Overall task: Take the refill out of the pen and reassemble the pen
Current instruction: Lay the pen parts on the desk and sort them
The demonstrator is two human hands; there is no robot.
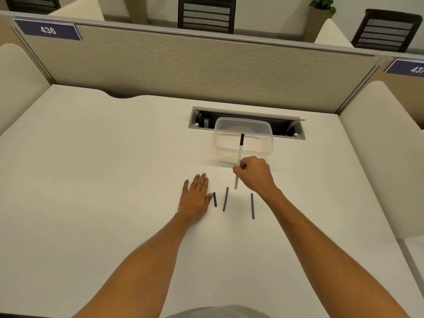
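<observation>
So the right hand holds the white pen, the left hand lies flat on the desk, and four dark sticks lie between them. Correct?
Not quite: the head view shows three dark sticks, not four, one short and two longer. The rest stands: the right hand holds the white pen and the left hand lies flat on the desk.

The right hand [253, 174] hides the pen [240, 157] barrel's middle.

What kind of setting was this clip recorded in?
Most likely an open-plan office or study hall: a white desk fenced by a fabric partition with a numbered plate, 436, a cable tray set into the desktop, and mesh-backed chairs beyond.
</observation>
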